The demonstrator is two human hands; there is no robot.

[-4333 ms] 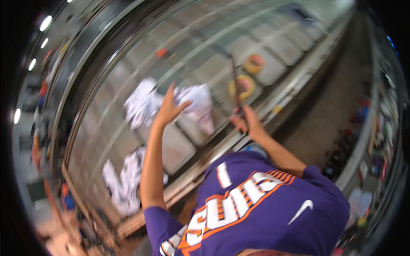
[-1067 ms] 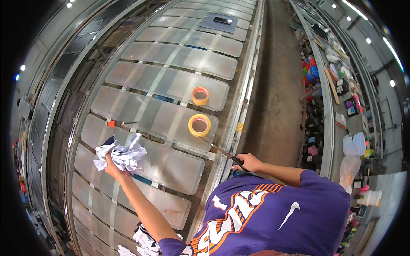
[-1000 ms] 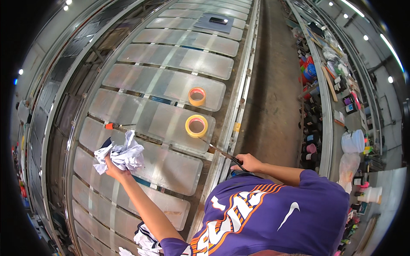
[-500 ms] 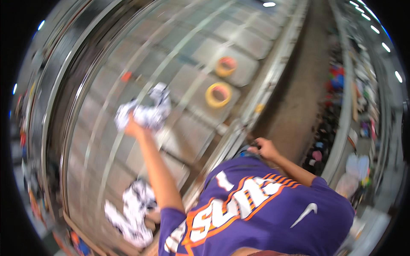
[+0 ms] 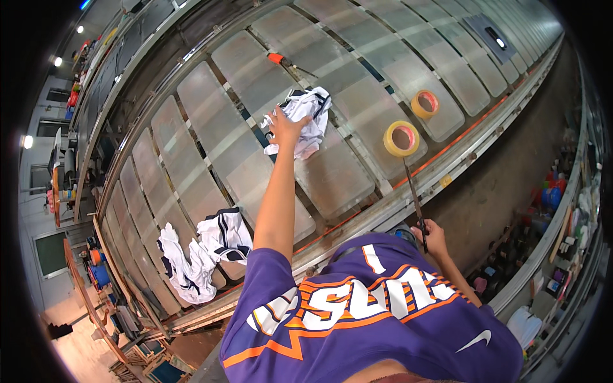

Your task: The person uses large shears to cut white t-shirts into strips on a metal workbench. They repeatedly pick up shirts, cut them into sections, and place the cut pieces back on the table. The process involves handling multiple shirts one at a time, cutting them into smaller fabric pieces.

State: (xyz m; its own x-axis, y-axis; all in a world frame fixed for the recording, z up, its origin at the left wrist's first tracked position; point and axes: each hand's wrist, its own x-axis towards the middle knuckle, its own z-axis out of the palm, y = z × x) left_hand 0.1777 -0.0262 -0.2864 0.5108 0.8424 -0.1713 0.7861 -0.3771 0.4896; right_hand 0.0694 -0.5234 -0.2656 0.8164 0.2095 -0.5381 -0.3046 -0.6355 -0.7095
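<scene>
My left hand reaches over a row of grey panels, fingers and thumb spread on a crumpled white garment with dark trim. My right hand is closed around a long, thin, dark tool near my waist; its tip points away from me, and its exact kind is unclear. A second white garment with dark trim lies bunched on the panels at the near left. Just beyond the garment under my left hand is an orange-handled tool with a thin dark shaft.
Two rolls of yellow tape, a nearer one and a farther one, lie right of the garment. A metal rail edges the panels. A dark flat object lies far right. Shelves with assorted items stand across the aisle.
The view has turned and become sharper. My left fingers now show spread over the garment, which looks more bunched. The tool in my right hand now shows clearly.
</scene>
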